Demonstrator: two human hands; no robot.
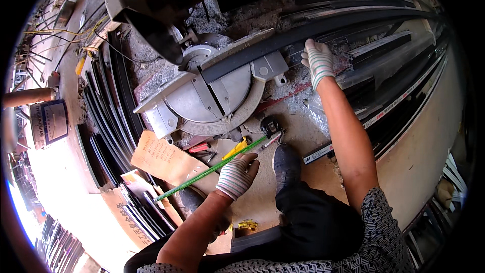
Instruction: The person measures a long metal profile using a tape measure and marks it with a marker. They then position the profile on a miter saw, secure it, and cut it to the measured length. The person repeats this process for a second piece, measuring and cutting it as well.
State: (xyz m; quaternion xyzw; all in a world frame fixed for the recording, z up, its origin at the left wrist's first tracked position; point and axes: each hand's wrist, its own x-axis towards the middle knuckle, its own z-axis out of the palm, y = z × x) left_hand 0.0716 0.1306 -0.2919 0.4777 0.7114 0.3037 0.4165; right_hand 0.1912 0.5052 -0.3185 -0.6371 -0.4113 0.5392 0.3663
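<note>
Though slim, green tape (pixel 190 180) by left hand (pixel 237 176), black bar (pixel 242 61) by right hand (pixel 319 61), both half-curled, grip unclear.

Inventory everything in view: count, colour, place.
Mitre saw: 1, grey, upper centre
Bar: 1, black, across saw
Other bars: many, mostly black, both sides
Shavings: many, silvery, around saw
Tape measure: 1, black and green, below saw
Yellow tool: 1, yellow, beside tape measure
Red object: 1, red, below saw
Cardboard sheet: 1, brown, left of tape measure
Bucket: 1, dark label, far left
Shoes: 2, dark, below saw
Left hand: 1, white striped glove, at tape measure
Right hand: 1, white striped glove, beside bar
</note>
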